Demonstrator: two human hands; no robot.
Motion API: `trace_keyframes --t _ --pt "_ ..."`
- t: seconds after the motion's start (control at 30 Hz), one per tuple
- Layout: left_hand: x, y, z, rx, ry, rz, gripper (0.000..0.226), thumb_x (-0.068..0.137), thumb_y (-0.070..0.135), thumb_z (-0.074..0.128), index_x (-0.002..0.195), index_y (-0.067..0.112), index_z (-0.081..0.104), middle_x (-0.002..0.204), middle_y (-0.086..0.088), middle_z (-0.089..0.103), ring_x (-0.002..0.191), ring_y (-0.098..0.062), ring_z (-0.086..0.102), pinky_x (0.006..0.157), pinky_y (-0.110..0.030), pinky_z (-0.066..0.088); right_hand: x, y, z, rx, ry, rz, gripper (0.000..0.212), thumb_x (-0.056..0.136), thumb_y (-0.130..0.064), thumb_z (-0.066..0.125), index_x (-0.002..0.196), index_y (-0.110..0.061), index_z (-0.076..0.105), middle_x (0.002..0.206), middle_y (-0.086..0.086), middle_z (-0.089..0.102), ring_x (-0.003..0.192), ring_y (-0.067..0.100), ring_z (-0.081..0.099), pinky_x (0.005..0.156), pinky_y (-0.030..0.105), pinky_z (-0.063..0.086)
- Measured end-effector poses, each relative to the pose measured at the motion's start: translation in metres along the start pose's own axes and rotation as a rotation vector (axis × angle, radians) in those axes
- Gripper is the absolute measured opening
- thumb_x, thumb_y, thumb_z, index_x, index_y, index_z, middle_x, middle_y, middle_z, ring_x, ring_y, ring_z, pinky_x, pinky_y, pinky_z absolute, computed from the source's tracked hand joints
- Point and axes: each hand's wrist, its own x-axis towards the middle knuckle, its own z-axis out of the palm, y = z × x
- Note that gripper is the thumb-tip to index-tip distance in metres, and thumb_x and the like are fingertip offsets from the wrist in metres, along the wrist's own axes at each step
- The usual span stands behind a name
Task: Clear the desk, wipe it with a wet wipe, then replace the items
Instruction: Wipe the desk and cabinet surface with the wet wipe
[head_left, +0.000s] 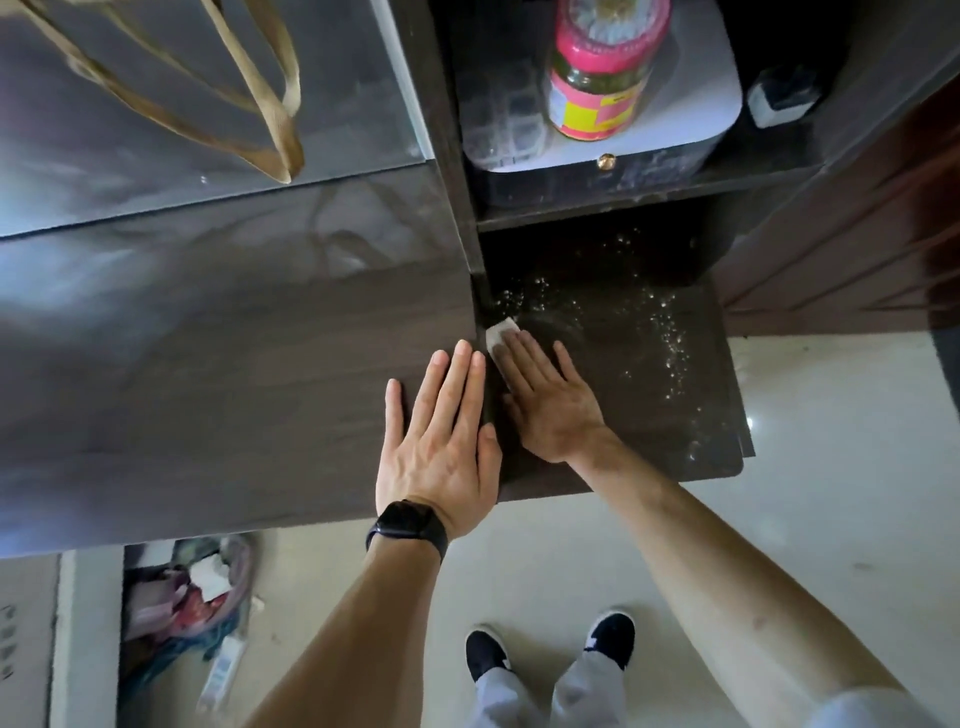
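Dark wood grain, a wet sheen, a polished floor.

I read the desk (649, 405) as smooth dark wood-grain board, with a wet sheen and bright specks glinting on it. The wipe (503, 331) looks like thin white fibre sheet, matt. The cabinet side (234, 374) shows the same grain in a satin finish, and the grey panel (156, 171) above it is glossy and reflective. The tan straps (280, 104) are matt woven cloth. The jar (597, 88) seems to be glass with a shiny label, the knob (605, 161) bright brass-coloured metal, and the floor (805, 519) pale polished tile.
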Motion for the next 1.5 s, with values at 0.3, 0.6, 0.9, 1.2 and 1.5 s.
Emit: trace_keyframes --t 0.3,0.6,0.9,1.2,1.5 --pt "-0.001 0.004 -0.006 0.014 -0.018 -0.009 0.064 0.097 0.036 0.025 0.157 0.018 0.012 0.165 0.004 0.005 0.151 -0.016 0.0 0.121 -0.053 0.008 0.024 -0.003 -0.009 -0.006 0.001 0.048 0.064 0.101 -0.045 0.005 0.158 -0.021 -0.014 0.167 -0.001 -0.017 0.153 0.018 -0.015 0.121 0.049 -0.013" --pt "-0.001 0.003 -0.006 0.027 -0.014 -0.013 0.063 0.097 0.036 0.025 0.157 0.019 0.013 0.165 0.004 0.006 0.151 -0.015 0.001 0.12 -0.054 0.01 0.037 0.01 -0.014 0.072 0.056 0.186 0.064 0.103 -0.046 0.011 0.159 -0.022 -0.01 0.167 0.0 -0.017 0.153 0.021 -0.019 0.122 0.053 -0.01" --pt "0.0 0.003 -0.007 0.042 -0.016 -0.015 0.064 0.097 0.035 0.027 0.157 0.019 0.012 0.165 0.005 0.005 0.151 -0.014 0.0 0.12 -0.053 0.011 0.077 0.025 -0.029 -0.02 0.031 0.247 0.067 0.102 -0.043 0.012 0.158 -0.017 -0.011 0.166 0.002 -0.019 0.152 0.023 -0.02 0.122 0.052 -0.01" --pt "0.0 0.002 -0.006 0.04 -0.036 -0.008 0.064 0.098 0.037 0.025 0.157 0.021 0.005 0.165 0.007 -0.002 0.151 -0.014 -0.005 0.121 -0.053 0.007 0.029 0.024 -0.019 0.032 0.086 0.192 0.07 0.104 -0.047 0.014 0.159 -0.007 0.0 0.166 0.013 -0.011 0.154 0.024 -0.014 0.124 0.049 -0.005" --pt "0.001 0.002 -0.005 0.057 -0.033 -0.007 0.065 0.098 0.036 0.026 0.157 0.021 0.006 0.165 0.006 -0.001 0.151 -0.014 -0.004 0.121 -0.052 0.007 0.092 0.024 -0.036 -0.099 -0.033 0.075 0.072 0.1 -0.045 0.018 0.159 -0.013 -0.008 0.168 0.004 -0.013 0.152 0.018 -0.02 0.123 0.052 -0.008"
